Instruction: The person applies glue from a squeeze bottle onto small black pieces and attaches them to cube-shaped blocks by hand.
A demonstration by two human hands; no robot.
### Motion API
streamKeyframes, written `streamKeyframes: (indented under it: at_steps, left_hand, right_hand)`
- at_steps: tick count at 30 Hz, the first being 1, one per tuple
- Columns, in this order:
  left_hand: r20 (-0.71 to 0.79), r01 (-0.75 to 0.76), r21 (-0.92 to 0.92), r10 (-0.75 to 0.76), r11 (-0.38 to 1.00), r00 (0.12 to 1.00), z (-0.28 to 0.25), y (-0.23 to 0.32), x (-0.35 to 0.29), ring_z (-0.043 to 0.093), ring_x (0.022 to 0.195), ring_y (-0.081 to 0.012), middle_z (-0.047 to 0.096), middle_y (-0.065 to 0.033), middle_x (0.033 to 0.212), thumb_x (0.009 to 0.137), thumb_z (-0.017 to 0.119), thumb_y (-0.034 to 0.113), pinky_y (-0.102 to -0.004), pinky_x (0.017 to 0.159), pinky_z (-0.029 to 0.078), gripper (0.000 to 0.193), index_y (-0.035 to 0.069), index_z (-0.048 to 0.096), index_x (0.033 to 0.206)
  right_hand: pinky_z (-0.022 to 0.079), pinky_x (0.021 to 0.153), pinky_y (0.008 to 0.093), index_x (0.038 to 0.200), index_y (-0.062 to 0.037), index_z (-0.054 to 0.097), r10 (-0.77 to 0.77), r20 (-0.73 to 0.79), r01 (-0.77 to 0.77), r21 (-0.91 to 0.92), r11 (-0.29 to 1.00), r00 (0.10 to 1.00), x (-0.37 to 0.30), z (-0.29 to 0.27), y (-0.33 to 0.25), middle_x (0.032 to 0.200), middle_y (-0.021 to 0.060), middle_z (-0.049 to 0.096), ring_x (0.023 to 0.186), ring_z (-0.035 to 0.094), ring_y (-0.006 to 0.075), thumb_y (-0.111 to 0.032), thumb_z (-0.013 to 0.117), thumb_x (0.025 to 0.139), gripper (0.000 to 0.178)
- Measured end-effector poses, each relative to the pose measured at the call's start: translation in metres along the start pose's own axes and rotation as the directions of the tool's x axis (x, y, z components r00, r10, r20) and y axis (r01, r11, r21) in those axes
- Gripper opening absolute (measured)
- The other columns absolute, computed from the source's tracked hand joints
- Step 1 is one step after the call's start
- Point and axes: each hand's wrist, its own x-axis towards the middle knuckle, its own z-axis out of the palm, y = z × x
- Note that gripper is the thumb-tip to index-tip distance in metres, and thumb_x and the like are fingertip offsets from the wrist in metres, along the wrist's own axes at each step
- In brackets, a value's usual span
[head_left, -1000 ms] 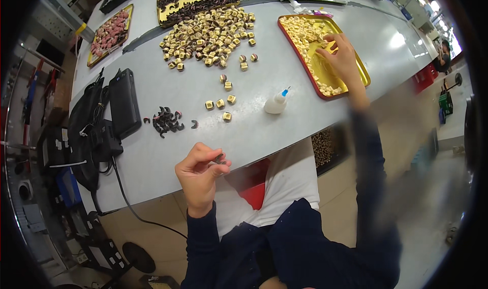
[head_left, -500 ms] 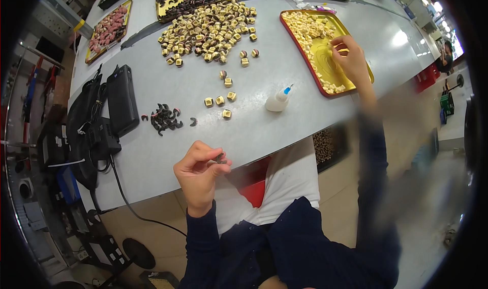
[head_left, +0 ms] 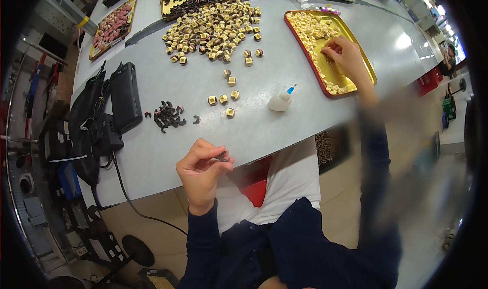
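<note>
My left hand [head_left: 199, 173] is raised at the table's near edge, thumb and fingertips pinching a small dark curved piece [head_left: 223, 157]. Over a yellow tray with a red outer rim [head_left: 308, 57], my right hand [head_left: 347, 60] reaches in with its fingertips drawn together; whether a piece is between them is hidden. Small pale yellow pieces [head_left: 311, 24] line the tray's far end and left side. A pile of similar dark curved pieces [head_left: 168, 116] lies on the table ahead of my left hand. Beyond it are many small yellow-and-dark assembled blocks [head_left: 216, 29], with several set apart nearer me [head_left: 223, 100].
A white squeeze bottle with a blue tip [head_left: 280, 100] stands between my hands. Left of the dark pile lie a black box-shaped device [head_left: 126, 98] and cables. At the back are a tray of dark pieces [head_left: 165, 4] and a tray of pink pieces [head_left: 113, 27].
My right hand has shifted slightly left within the yellow tray, and its fingers have drawn closer together. The left hand keeps its pinch on the dark piece. The view has shifted a little.
</note>
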Motion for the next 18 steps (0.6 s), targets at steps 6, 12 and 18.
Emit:
streamKeyframes:
  at_steps: [6, 12, 18]
  left_hand:
    - [-0.008, -0.061, 0.012, 0.061, 0.998, 0.998, 0.000, -0.004, -0.004, 0.057, 0.071, -0.0154, 0.055, -0.0066, 0.080, 0.066, 0.074, -0.007, -0.0270, 0.062, 0.055, 0.024, -0.002, 0.066, 0.088]
    - [0.034, -0.158, 0.032, 0.157, 0.987, 0.987, 0.010, -0.004, -0.005, 0.057, 0.077, -0.0158, 0.058, -0.0081, 0.084, 0.059, 0.074, -0.013, -0.0269, 0.065, 0.049, 0.031, 0.001, 0.068, 0.085]
    - [0.108, -0.256, 0.083, 0.247, 0.963, 0.963, 0.012, 0.003, -0.006, 0.055, 0.081, -0.0176, 0.059, -0.0061, 0.087, 0.055, 0.079, -0.007, -0.0274, 0.068, 0.047, 0.034, 0.005, 0.070, 0.086]
  right_hand:
    - [0.049, 0.076, 0.0252, 0.098, 0.0033, 0.062, 0.097, -0.184, 0.054, 0.676, 0.735, 0.978, -0.040, -0.020, -0.028, 0.096, 0.0097, 0.064, 0.085, 0.060, 0.0142, -0.010, 0.064, 0.082, 0.021]
    - [0.045, 0.062, 0.0231, 0.098, 0.0035, 0.059, 0.160, -0.042, 0.006, 0.976, 0.217, 0.986, -0.137, -0.015, -0.135, 0.085, 0.0091, 0.055, 0.071, 0.052, 0.0119, 0.004, 0.060, 0.078, 0.020]
    - [0.050, 0.081, 0.0297, 0.098, 0.0064, 0.058, 0.010, 0.449, -0.448, 0.893, -0.039, 0.894, -0.157, 0.013, -0.195, 0.092, 0.0122, 0.062, 0.089, 0.061, 0.0185, 0.005, 0.065, 0.076, 0.023]
